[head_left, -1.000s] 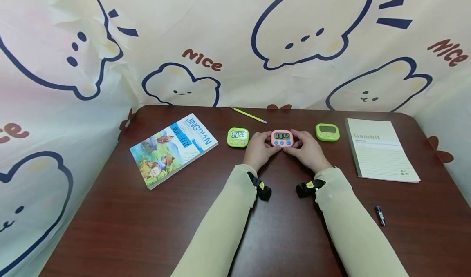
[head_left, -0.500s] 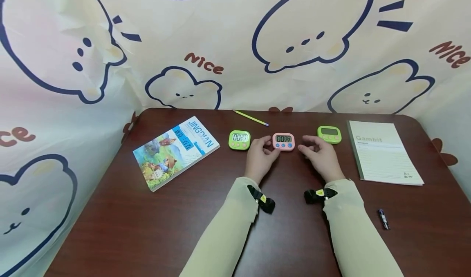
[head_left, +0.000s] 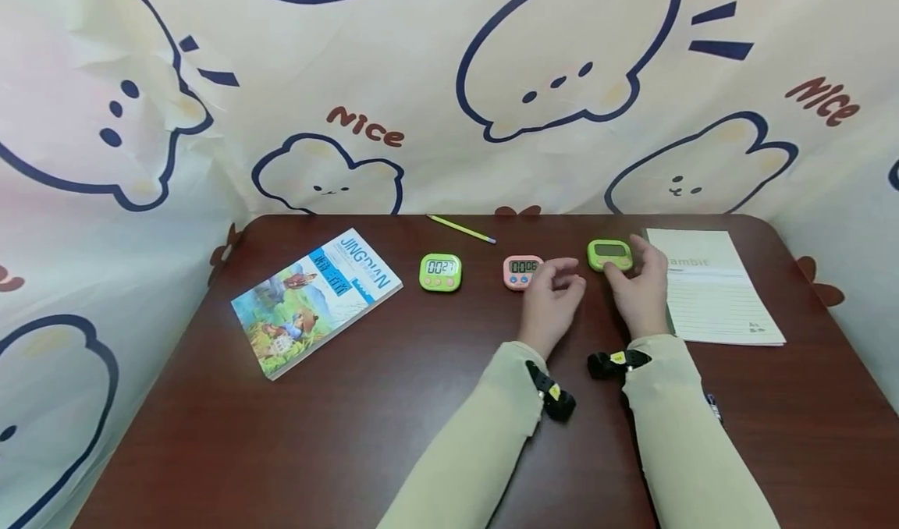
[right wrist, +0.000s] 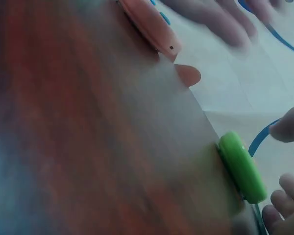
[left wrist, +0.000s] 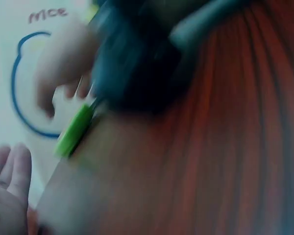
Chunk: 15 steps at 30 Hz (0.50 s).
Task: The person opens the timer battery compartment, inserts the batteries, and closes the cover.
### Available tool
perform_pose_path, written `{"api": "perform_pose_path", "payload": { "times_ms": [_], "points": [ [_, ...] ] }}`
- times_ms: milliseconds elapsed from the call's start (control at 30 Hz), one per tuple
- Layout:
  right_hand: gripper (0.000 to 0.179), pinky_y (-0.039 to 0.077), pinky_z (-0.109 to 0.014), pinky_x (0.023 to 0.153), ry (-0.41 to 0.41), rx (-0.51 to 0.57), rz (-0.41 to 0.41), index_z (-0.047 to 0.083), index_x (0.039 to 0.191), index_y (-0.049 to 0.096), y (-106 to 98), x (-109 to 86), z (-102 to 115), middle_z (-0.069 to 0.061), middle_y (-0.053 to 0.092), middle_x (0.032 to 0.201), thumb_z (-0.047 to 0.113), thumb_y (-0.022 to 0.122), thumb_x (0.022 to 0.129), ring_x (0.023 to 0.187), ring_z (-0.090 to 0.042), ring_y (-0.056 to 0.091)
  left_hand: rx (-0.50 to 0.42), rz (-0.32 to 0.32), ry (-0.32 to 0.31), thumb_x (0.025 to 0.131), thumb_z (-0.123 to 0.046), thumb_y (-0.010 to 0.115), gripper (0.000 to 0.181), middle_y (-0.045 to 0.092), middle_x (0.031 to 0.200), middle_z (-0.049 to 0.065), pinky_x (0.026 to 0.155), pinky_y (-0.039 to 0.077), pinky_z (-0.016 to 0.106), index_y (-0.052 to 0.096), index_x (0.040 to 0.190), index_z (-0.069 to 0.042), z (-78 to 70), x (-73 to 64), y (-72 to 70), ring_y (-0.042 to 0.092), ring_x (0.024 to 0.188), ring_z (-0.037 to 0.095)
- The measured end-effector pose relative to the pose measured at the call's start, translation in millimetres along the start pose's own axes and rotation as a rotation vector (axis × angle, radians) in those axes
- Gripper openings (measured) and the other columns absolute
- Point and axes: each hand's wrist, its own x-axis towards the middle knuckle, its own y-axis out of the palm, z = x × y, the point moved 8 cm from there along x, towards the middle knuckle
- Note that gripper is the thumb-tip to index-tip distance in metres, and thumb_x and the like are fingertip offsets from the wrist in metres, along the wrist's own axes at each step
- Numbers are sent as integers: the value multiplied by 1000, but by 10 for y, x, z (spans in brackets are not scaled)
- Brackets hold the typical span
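My right hand (head_left: pixel 642 291) is at the right end of a green digital timer (head_left: pixel 609 254) with a blank screen, thumb and fingers spread apart. In the right wrist view, its fingertips (right wrist: pixel 284 188) show beside the green timer, with a gap between. My left hand (head_left: pixel 551 307) is raised between the green timer and a pink digital timer (head_left: pixel 515 273), holding nothing, its loosely bent fingers covering the pink timer's right side. The pink timer's lit display is partly hidden. Farther left, another green timer (head_left: pixel 440 272) stands with its display reading 0027.
A colourful book (head_left: pixel 316 303) lies at the left of the dark wooden table (head_left: pixel 281 451). A yellow-green pencil (head_left: pixel 461 228) is near the back edge. At the right is a notepad (head_left: pixel 723 295), partly behind my right hand. A small dark cylinder (head_left: pixel 713 406) peeks out beside my right sleeve.
Both hands held the pink timer, then the right hand let go and moved right to the blank green timer. The left hand has also left the pink timer and shifted right.
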Motion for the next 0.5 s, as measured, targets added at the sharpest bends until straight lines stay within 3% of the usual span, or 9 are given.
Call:
{"api": "perform_pose_path", "payload": {
  "times_ms": [133, 267, 367, 500],
  "points": [
    [72, 30, -51, 116, 45, -32, 102, -1, 157, 24, 65, 44, -49, -24, 28, 159, 6, 59, 94, 145, -36, 30, 55, 59, -88, 97, -17, 67, 46, 53, 138, 0, 92, 52, 23, 54, 142, -13, 37, 69, 235, 59, 118, 10],
    [74, 32, -56, 114, 57, -140, 163, -4, 157, 18, 64, 75, -57, -27, 31, 157, 3, 58, 94, 142, -42, 35, 194, 136, -155, 98, -25, 66, 64, 44, 151, 2, 100, 49, 27, 38, 154, -15, 115, 167, 378, 56, 124, 11],
    [73, 37, -55, 110, 60, -172, 191, -4, 157, 19, 66, 54, -70, -27, 37, 154, 6, 59, 96, 136, -42, 43, 269, 178, -198, 98, -26, 65, 68, 43, 153, 3, 102, 47, 28, 32, 157, -16, 189, 193, 418, 57, 123, 11],
    [77, 45, -43, 104, 63, -116, 189, 1, 159, 17, -5, -53, -121, -24, 41, 152, 12, 63, 98, 129, -37, 50, 250, 161, -215, 97, -19, 66, 68, 43, 151, 5, 96, 50, 24, 34, 156, -12, 240, 154, 443, 61, 115, 8]
  ]
}}
